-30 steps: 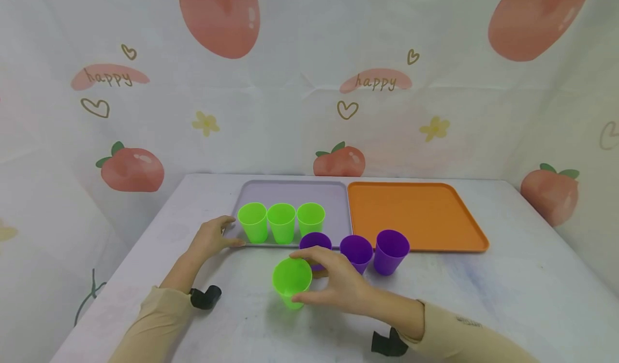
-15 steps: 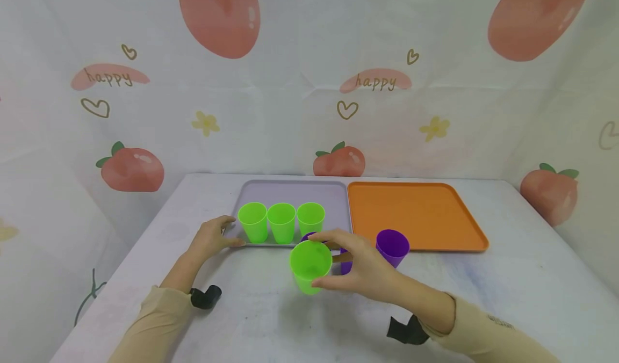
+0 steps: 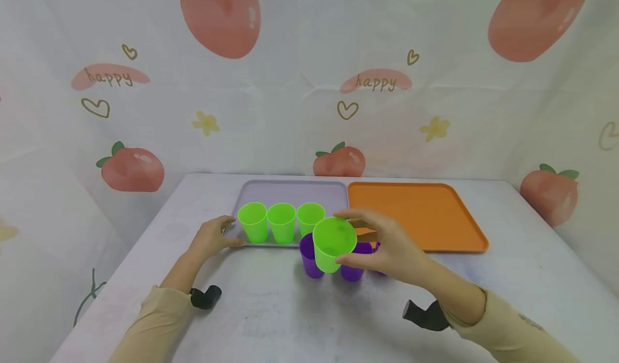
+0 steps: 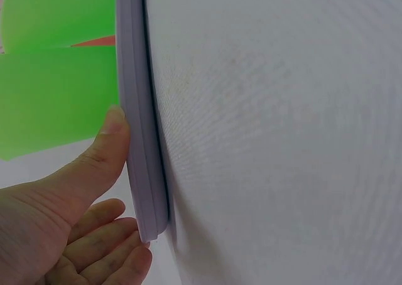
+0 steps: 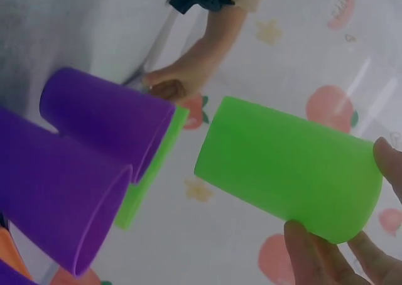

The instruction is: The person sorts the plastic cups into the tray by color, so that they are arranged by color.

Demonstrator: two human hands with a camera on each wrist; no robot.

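My right hand grips a bright green cup near its rim, thumb on one side and fingers on the other. In the right wrist view this green cup hangs clear of the table. Behind and below it, several purple cups stand in a row, partly hidden: a left one and a middle one show best. My left hand holds the front left corner of the lavender tray; its thumb lies on the rim. Three green cups stand upright along that tray's front.
An orange tray lies right of the lavender one, their edges side by side. A white cloth covers the table. Behind it hangs a printed backdrop. Black straps sit at the wrists.
My right hand has carried the green cup up and to the right, from the table's front to over the purple cups. My left hand and the trays stay where they were.
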